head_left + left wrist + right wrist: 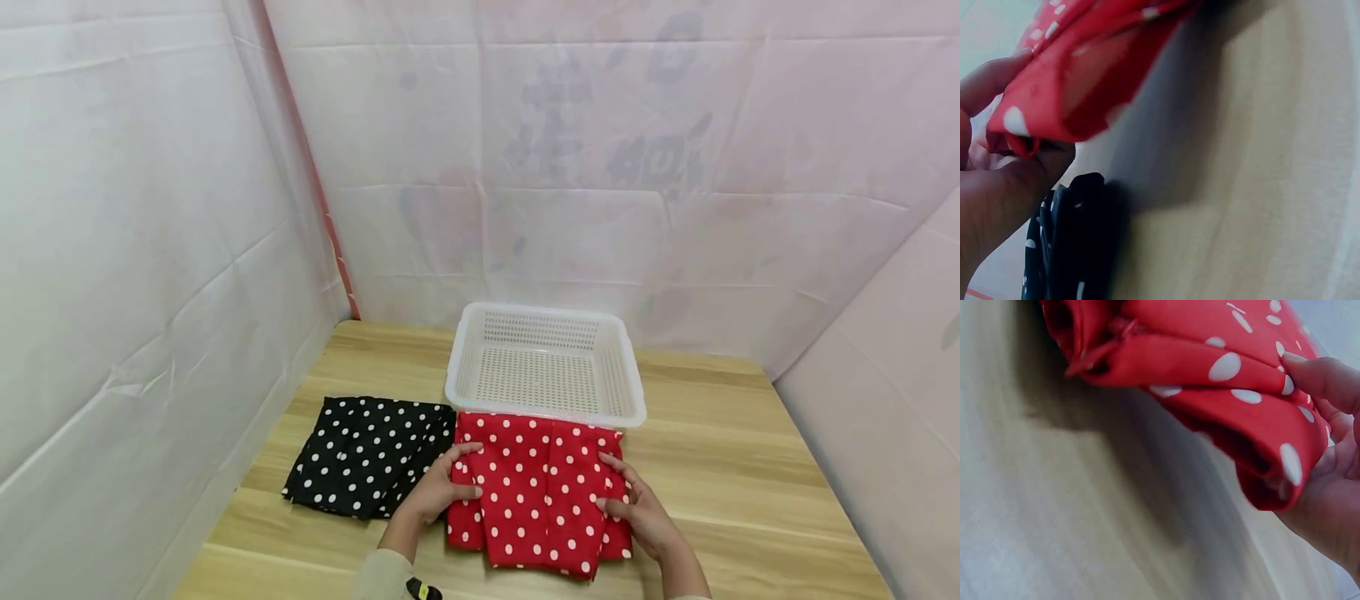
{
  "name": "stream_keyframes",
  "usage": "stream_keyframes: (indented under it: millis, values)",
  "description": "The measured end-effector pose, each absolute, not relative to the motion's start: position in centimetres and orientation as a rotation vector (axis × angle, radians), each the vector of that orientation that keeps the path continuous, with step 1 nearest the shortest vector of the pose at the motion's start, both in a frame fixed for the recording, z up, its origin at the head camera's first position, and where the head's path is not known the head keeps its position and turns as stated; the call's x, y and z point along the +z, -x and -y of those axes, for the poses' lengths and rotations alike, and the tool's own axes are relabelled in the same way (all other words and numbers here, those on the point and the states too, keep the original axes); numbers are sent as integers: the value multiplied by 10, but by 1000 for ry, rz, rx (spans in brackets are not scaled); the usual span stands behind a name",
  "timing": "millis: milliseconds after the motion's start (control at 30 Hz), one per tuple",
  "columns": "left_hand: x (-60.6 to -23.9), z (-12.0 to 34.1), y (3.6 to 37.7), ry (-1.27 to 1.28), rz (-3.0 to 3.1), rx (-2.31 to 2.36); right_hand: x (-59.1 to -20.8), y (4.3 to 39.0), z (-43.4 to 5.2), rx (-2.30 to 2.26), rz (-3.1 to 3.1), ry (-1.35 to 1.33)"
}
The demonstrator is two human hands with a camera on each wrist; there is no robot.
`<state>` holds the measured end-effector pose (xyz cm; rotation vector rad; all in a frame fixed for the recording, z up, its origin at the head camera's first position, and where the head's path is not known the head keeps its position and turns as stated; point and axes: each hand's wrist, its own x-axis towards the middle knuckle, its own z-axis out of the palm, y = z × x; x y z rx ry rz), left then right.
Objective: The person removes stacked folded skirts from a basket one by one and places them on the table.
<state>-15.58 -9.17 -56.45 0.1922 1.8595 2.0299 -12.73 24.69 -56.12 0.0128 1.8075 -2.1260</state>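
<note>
Between my two hands is a folded red cloth with white polka dots [536,492], its lower layers hanging in folds. My left hand [438,492] grips its left edge, thumb on top and other fingers underneath in the left wrist view. At the opposite edge, my right hand [641,508] holds the cloth the same way, the thumb [1322,375] pressing on the upper layer. Both wrist views show the red cloth raised off the tabletop, with a shadow below it. A folded black cloth with white dots [367,454] lies just left of my left hand.
A white plastic basket [637,400] with perforated sides stands behind the red cloth, whose far edge overlaps its front rim in the head view. The wooden table [712,433] is bounded by pale fabric sheets [165,250] at the left, back and right.
</note>
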Motion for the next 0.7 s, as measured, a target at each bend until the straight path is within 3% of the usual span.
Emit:
stream_keyframes:
  millis: [300, 700]
  values:
    - [-565, 84, 160, -109, -2038, 1924, -565, 139, -244, -2058, -1868, 20]
    - [-574, 78, 175, 64, -2244, 1830, -576, 159, -236, -1961, -2019, -185]
